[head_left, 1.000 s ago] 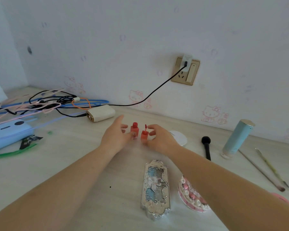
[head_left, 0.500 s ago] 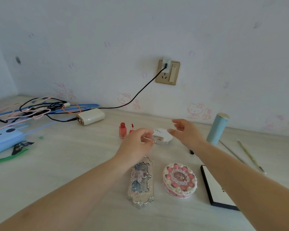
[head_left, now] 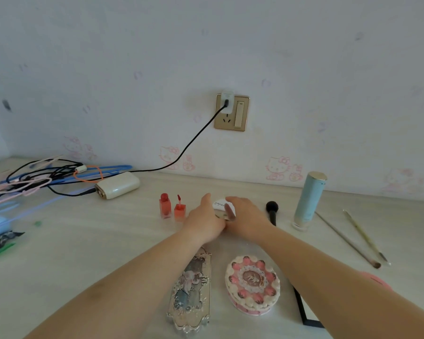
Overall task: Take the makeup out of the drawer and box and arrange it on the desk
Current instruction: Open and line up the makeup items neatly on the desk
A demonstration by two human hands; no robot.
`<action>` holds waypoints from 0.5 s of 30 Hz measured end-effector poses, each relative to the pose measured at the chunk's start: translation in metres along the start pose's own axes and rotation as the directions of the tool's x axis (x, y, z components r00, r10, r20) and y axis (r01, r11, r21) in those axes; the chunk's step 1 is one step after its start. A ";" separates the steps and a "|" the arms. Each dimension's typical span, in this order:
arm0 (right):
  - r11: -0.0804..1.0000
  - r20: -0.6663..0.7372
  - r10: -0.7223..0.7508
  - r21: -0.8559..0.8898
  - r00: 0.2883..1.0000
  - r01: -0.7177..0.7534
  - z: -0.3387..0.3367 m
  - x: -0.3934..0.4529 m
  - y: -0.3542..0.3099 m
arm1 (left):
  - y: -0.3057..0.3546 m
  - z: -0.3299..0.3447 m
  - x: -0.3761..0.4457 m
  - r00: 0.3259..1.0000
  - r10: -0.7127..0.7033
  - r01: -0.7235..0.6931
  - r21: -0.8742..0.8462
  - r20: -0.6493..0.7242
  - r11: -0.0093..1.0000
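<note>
Both hands meet on a round white compact (head_left: 221,204) near the back of the desk (head_left: 83,241). My left hand (head_left: 203,221) holds its left side and my right hand (head_left: 247,216) curls over its right side, thumb lying across the lid. Most of the compact is hidden under the fingers. Two small red lip-tint bottles (head_left: 173,207) stand just left of the hands. Nearer me lie an ornate silver palette (head_left: 191,292) and a pink cake-shaped case (head_left: 253,285).
A black brush (head_left: 272,210), a pale blue tube (head_left: 309,199) and two thin brushes (head_left: 353,241) lie to the right. A black-framed flat case (head_left: 306,314) sits under my right forearm. A white charger (head_left: 118,185), tangled cables (head_left: 34,174) and a wall socket (head_left: 231,112) are at left and back.
Both hands left the red bottles and moved right. My left hand reached the white compact first, then my right hand closed in on it from the right.
</note>
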State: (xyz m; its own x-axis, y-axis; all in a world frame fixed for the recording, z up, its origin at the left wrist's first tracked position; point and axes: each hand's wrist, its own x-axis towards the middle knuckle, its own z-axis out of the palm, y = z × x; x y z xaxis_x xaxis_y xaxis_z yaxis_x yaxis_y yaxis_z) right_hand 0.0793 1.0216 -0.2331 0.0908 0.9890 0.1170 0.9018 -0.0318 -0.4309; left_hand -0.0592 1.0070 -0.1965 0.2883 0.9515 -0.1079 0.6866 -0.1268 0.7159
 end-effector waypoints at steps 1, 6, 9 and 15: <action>1.000 -0.007 0.005 -0.009 1.000 -0.005 0.001 0.001 0.001 | 0.000 0.001 0.000 1.000 0.003 -0.003 -0.008 -0.006 1.000; 0.999 0.016 -0.043 0.030 0.999 0.043 -0.026 -0.024 -0.003 | 0.005 0.000 -0.006 0.998 0.025 -0.038 -0.239 -0.057 0.970; 0.990 0.044 -0.130 0.056 0.991 0.127 -0.058 -0.052 -0.010 | 0.011 -0.004 -0.013 0.998 -0.036 0.008 -0.507 -0.045 0.862; 0.952 0.155 -0.304 0.007 0.940 0.307 -0.094 -0.079 -0.027 | 0.024 -0.011 -0.034 0.987 -0.058 0.157 -0.802 0.152 0.576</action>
State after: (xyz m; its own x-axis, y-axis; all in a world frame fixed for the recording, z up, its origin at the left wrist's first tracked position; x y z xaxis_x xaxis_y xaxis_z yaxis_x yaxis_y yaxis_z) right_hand 0.0874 0.9302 -0.1461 -0.2543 0.9617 0.1024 0.8834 0.2741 -0.3801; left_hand -0.0600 0.9742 -0.1678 0.3464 0.9034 -0.2526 -0.0943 0.3014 0.9488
